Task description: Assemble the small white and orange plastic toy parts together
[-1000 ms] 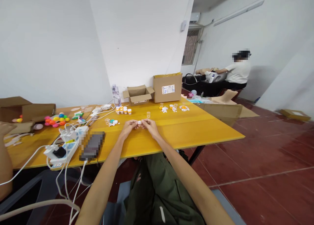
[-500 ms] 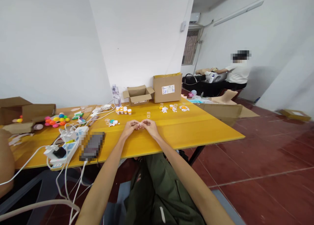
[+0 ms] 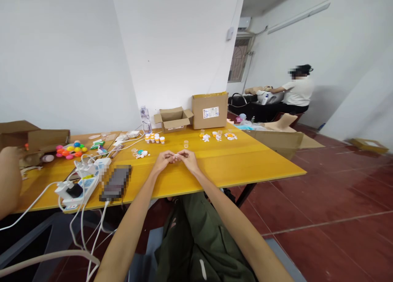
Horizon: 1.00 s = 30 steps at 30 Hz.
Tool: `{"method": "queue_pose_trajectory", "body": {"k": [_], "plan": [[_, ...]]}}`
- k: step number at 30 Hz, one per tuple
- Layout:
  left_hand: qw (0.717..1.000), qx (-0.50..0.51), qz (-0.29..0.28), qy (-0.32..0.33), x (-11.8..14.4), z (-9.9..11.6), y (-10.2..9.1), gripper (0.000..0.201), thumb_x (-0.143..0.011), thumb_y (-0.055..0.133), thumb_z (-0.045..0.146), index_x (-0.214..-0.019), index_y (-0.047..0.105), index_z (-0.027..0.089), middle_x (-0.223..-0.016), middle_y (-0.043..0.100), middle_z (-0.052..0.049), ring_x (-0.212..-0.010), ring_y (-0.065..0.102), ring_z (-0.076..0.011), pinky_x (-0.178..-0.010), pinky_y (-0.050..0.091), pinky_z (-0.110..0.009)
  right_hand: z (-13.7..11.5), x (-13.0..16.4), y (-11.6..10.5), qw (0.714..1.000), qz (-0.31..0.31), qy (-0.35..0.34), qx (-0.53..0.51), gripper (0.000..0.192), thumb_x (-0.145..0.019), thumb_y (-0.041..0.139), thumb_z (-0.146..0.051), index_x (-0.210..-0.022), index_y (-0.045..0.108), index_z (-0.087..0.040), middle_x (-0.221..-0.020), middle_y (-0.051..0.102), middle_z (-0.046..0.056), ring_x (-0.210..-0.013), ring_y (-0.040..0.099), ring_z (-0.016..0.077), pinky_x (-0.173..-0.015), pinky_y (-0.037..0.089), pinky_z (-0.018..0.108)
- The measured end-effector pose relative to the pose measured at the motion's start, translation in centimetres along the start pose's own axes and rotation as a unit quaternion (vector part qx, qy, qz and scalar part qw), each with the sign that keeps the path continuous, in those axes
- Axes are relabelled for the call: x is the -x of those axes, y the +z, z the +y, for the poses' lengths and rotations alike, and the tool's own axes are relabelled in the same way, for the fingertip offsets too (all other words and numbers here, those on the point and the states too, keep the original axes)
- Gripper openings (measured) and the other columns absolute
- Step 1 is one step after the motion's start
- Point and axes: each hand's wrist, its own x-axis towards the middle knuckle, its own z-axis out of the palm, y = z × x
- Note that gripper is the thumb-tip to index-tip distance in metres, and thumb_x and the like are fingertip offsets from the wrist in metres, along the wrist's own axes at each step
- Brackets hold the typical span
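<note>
Small white piece (image 3: pixel 175 155) pinched between both hands; orientation unreadable.

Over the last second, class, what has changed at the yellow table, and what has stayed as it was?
The left hand and right hand drew together: the small white piece, plainly visible between the fingers a second ago, is now almost covered by them. At the left edge, another person's arm rose. The yellow table, the cardboard boxes and the power strip stayed put.

Open box (image 3: pixel 172 119) left of closed box (image 3: pixel 210 110) on table (image 3: pixel 245 161).
</note>
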Motion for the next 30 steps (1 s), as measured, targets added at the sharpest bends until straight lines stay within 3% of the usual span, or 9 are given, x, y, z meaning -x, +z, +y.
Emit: {"method": "queue_pose_trajectory", "body": {"k": [12, 20, 30], "plan": [[1.0, 0.003, -0.01, 0.008, -0.1, 0.0, 0.1, 0.022, -0.068, 0.077, 0.035, -0.068, 0.063, 0.018, -0.067, 0.07, -0.003, -0.063, 0.063, -0.0145, -0.066, 0.049, -0.028, 0.2, 0.0, -0.1, 0.999, 0.0, -0.025, 0.028, 0.008, -0.064, 0.07, -0.029, -0.062, 0.068, -0.022, -0.061, 0.068, 0.001, -0.061, 0.062, 0.0175, -0.06, 0.051, 0.029], [1.0, -0.003, -0.014, 0.027, 0.1, 0.1, 0.3, 0.032, -0.067, 0.078, 0.044, -0.066, 0.059, 0.018, -0.063, 0.067, -0.001, -0.061, 0.062, -0.0142, -0.064, 0.05, -0.027, 0.5, -0.1, -0.1, 0.998, -0.003, -0.043, 0.053, 0.007, -0.067, 0.068, -0.028, -0.064, 0.069, -0.022, -0.064, 0.07, 0.001, -0.064, 0.065, 0.0185, -0.062, 0.053, 0.029], [1.0, -0.005, 0.027, 0.015, -0.2, -0.3, 0.2, 0.036, -0.063, 0.08, 0.048, -0.064, 0.06, 0.018, -0.06, 0.067, -0.001, -0.06, 0.063, -0.0156, -0.062, 0.05, -0.028, 1.7, -0.4, -0.2, 0.995, -0.004, -0.053, 0.085, 0.014, -0.076, 0.062, -0.025, -0.08, 0.075, -0.023, -0.083, 0.076, 0.003, -0.073, 0.069, 0.0204, -0.067, 0.057, 0.031]]}}
